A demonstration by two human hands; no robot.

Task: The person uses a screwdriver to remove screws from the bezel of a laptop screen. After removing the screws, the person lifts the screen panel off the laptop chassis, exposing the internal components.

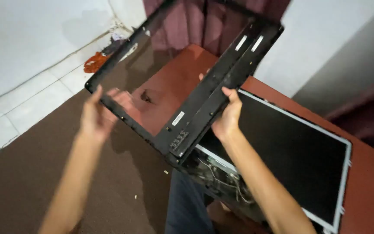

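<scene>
the large black plastic monitor bezel frame is held in the air, tilted above the bare flat screen panel on the reddish-brown wooden counter. the left hand grips its thin rail, the right hand its wide bar. it looks light, flexy, crack-prone; opposite rails suit best.

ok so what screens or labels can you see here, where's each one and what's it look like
Bare flat screen panel: lies on the red-brown table, right of the right hand; dark rectangle, silver metal edge.
Small label: on the black plastic frame held up in both hands; white rectangle.
Two white strips: near the frame's top bar; narrow, parallel.
</scene>
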